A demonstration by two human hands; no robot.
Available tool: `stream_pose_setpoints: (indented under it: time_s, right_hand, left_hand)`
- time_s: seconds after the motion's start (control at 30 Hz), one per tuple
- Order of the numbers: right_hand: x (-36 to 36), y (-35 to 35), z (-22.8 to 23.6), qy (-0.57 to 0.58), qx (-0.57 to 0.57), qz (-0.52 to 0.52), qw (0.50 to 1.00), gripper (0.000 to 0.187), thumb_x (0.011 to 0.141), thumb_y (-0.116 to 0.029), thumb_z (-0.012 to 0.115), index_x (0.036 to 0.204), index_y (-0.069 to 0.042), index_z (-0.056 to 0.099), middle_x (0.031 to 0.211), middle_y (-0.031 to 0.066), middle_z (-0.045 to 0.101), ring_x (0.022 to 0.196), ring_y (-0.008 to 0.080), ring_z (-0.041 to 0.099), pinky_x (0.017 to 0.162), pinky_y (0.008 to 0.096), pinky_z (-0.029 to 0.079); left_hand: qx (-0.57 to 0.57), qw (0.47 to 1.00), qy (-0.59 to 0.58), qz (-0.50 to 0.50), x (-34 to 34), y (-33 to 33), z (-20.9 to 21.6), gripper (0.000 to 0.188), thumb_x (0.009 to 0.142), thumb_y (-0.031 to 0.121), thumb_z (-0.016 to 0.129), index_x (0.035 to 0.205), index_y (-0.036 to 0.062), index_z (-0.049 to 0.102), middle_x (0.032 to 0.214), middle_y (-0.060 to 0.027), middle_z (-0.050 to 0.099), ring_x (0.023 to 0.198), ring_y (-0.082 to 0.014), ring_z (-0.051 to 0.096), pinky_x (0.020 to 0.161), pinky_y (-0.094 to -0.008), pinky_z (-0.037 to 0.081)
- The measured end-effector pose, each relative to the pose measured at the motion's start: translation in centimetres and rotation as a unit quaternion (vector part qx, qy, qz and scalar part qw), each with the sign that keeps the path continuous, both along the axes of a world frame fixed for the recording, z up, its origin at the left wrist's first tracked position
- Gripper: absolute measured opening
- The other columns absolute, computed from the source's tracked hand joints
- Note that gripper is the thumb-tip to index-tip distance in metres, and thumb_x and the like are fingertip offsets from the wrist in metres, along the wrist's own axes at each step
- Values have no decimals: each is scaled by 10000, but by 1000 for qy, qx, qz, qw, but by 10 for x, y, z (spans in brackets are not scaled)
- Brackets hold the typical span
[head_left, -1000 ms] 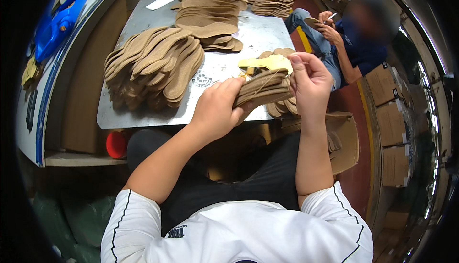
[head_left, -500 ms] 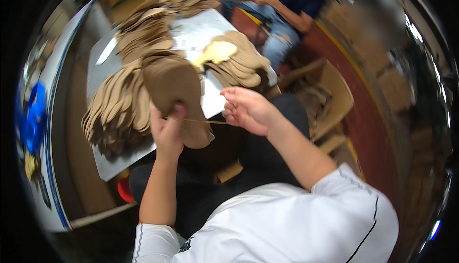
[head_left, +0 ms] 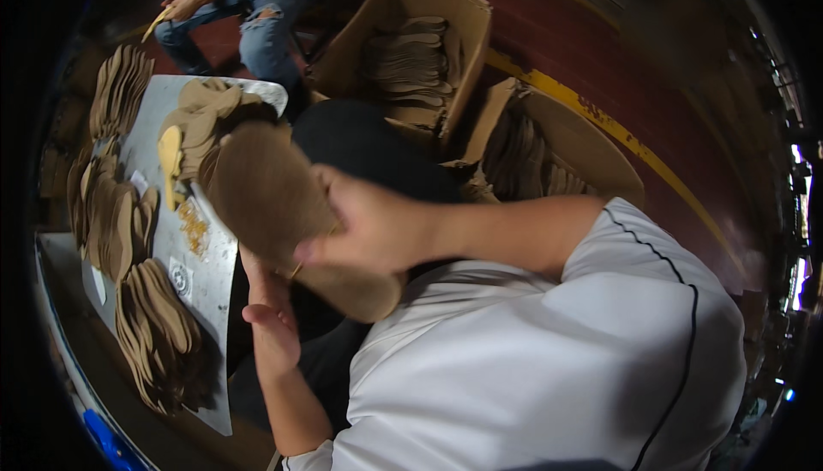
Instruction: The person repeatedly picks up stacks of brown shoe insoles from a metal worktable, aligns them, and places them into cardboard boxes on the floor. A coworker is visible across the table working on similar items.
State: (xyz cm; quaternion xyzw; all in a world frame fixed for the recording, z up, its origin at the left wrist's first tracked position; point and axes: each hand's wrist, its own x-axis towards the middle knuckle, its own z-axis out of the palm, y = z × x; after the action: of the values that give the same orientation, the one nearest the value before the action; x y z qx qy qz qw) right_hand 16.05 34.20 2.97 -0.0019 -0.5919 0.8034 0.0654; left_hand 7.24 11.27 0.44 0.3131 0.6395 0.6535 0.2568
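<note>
A bundle of brown insoles (head_left: 266, 188) is in front of me, slightly blurred by motion. My right hand (head_left: 369, 218) grips it around the middle, thumb on the near face. A thin yellowish rubber band (head_left: 297, 272) shows by that thumb, against the bundle. Just below, my left hand (head_left: 274, 330) has its thumb stretched away from the insoles. Its fingers reach up behind the bundle and are partly hidden. Left of the bundle, on the metal table (head_left: 221, 300), lie a small heap of yellow rubber bands (head_left: 195, 229) and a yellow sole-shaped piece (head_left: 170, 158).
Piles of insoles (head_left: 154, 325) line the table's left side, with more insoles (head_left: 201, 115) at its far end. Cardboard boxes of insoles (head_left: 467, 51) (head_left: 557, 128) stand on the red floor beyond my right arm. A seated person (head_left: 266, 34) works at far left.
My view has swung right. My right hand has gone from pulling the rubber band out sideways to gripping the insole bundle. My left hand has loosened its thumb from the bundle.
</note>
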Motion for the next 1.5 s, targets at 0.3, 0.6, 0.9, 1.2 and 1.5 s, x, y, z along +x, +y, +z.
stream_pose_setpoints:
  time_s: [0.3,0.6,0.9,1.2,1.5]
  right_hand:
    - [212,339,-37,-332,-73,-88,936,749,1038,-145,844,1693,-29,500,1528,176,712,1354,303,742,1162,486,620]
    - [391,334,-295,-581,-40,-470,663,780,990,-109,849,1659,33,474,1523,236,688,1350,388,718,1130,591,613]
    - [320,307,-371,-662,137,-417,607,1092,1000,-218,760,1842,11,104,1846,311,336,1710,447,359,1398,475,323]
    - [291,256,-357,-749,352,-332,453,1110,1024,-342,757,1863,-98,74,1787,220,435,1609,433,492,1298,583,462]
    - [277,322,-326,-739,408,-128,520,714,1075,-382,726,1618,16,488,1586,242,646,1401,410,679,1108,589,586]
  left_hand:
    - [-199,961,183,61,-68,-13,9,537,1121,155,783,1617,4,642,1591,-156,704,1344,-262,733,1120,-381,572]
    - [-373,887,227,149,-106,-77,-9,466,1137,170,764,1570,17,685,1478,-182,779,1277,-282,773,1110,-417,574]
    - [-411,874,229,122,-102,-72,-4,460,1101,127,792,1528,-15,700,1424,-190,794,1211,-281,782,1085,-419,587]
    - [-426,847,292,125,-98,-70,12,460,1034,182,853,1443,0,749,1316,-222,807,1166,-361,796,1041,-447,594]
    - [-409,811,376,183,-124,-96,45,500,1056,333,830,1465,60,736,1356,-184,795,1260,-398,743,1076,-497,586]
